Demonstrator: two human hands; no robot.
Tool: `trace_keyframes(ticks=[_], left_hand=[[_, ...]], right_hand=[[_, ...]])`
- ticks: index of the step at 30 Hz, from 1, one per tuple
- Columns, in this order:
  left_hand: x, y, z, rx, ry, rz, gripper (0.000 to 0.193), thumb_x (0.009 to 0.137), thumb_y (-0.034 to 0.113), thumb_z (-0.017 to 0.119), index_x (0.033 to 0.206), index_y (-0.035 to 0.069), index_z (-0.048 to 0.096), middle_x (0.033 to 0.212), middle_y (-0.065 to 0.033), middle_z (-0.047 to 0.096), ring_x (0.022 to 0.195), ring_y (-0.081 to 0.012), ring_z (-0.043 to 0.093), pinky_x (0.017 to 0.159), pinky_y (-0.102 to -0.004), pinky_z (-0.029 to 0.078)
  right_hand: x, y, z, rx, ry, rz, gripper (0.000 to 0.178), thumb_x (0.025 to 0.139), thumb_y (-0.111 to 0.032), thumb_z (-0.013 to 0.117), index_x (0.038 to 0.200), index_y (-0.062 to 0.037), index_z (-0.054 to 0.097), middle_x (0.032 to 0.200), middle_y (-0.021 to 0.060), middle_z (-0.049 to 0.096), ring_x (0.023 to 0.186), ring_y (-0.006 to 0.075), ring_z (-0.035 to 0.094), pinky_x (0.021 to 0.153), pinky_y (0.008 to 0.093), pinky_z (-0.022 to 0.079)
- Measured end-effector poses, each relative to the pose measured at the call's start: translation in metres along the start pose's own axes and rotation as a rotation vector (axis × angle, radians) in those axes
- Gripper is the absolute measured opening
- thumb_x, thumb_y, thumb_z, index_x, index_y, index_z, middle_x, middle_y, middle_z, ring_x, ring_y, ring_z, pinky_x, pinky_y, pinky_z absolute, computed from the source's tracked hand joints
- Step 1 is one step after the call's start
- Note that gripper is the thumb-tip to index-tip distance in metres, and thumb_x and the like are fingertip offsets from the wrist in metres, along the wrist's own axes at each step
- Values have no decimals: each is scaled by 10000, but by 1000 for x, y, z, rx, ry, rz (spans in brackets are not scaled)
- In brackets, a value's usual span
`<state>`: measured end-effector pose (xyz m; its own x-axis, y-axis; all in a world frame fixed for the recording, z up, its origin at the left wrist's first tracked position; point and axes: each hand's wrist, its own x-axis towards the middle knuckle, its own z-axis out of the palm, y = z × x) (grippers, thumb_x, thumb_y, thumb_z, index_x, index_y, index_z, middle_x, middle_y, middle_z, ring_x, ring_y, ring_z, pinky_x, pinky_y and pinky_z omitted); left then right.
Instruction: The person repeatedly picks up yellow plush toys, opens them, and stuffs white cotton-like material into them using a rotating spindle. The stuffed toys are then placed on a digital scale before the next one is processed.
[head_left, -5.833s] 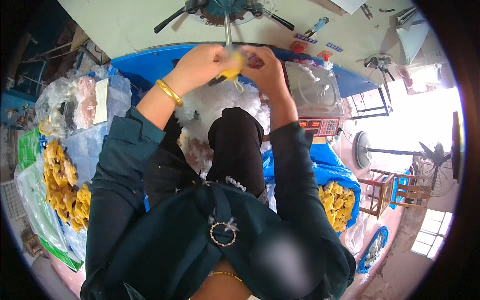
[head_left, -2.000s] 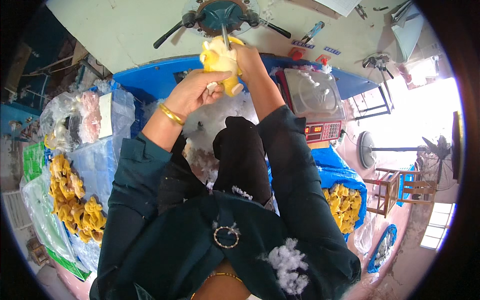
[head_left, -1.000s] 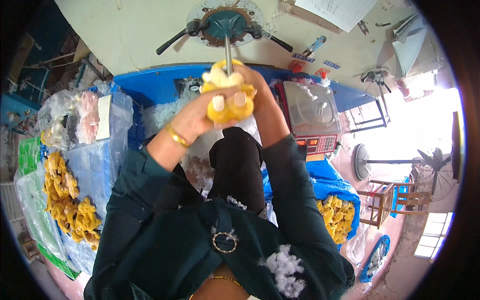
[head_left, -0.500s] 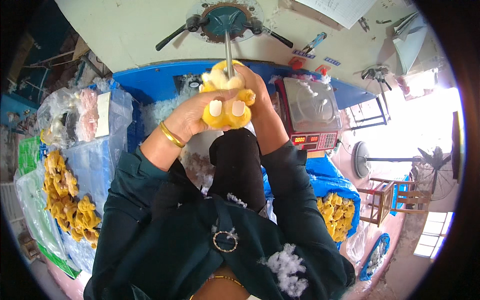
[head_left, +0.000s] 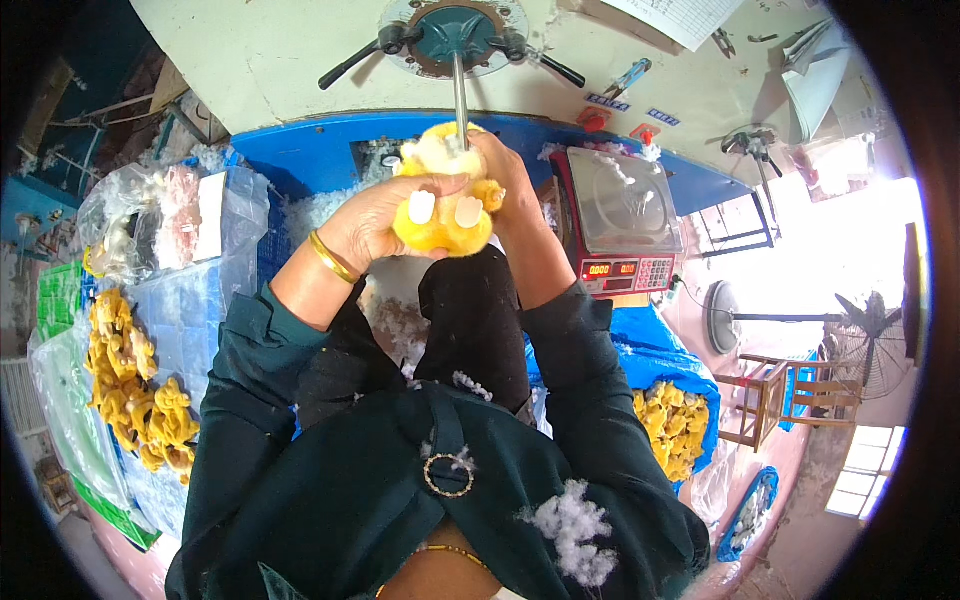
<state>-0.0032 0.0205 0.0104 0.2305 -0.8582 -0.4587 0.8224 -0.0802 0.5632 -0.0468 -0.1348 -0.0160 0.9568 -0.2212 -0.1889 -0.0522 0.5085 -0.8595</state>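
Observation:
A yellow plush toy with pale foot pads is held between both my hands, over my lap. My left hand wraps its lower body from the left, thumb across the front. My right hand grips the toy's far right side, its fingers partly hidden behind the plush. A thin metal tube runs from the round machine nozzle down to the toy's pale far end. The tube's tip is hidden there.
On the right stand a red digital scale and a blue bag of yellow plush pieces. More limp yellow plush skins lie at left. Black handles flank the nozzle. White stuffing clings to my clothes.
The toy's lower end and my left hand have shifted slightly left, tilting the toy. Both hands keep their hold, and the tube still meets its far end.

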Motion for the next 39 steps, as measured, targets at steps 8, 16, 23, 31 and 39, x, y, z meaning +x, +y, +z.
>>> trace_keyframes(ticks=[8,16,23,31,39], left_hand=[[-12,-39,-13,272,-57,142,479,918,260,609,1291,-8,475,1169,-122,611,1072,-192,606,903,-334,509],[-57,-62,-111,272,246,268,366,895,362,638,1049,31,614,1053,-80,657,946,-193,636,812,-341,509],[-233,-91,-272,1220,1657,417,291,813,302,691,909,29,665,898,-137,663,847,-283,638,761,-360,506],[-419,-42,-413,1253,2350,-147,834,772,681,552,1364,103,451,1292,-268,489,1218,-405,451,1041,-450,336],[-453,-6,-517,1136,2210,-291,889,716,752,542,1414,216,415,1444,-250,340,1318,-456,325,1095,-504,250]], right_hand=[[-49,22,-59,-595,154,-175,307,922,-251,512,994,43,569,869,82,612,752,126,553,635,282,463],[-170,4,-214,-1493,298,-129,425,735,-170,732,1109,-40,578,990,139,663,863,257,656,742,407,534],[-278,10,-346,-978,458,723,373,769,-188,692,1089,-44,566,977,138,654,844,265,653,717,409,534],[-312,16,-322,-906,513,1043,318,808,-209,646,1066,-49,552,962,136,644,822,274,649,689,411,534],[-269,-6,-271,-957,548,1042,271,847,-229,601,1043,-53,539,947,134,634,800,283,646,661,413,535]])
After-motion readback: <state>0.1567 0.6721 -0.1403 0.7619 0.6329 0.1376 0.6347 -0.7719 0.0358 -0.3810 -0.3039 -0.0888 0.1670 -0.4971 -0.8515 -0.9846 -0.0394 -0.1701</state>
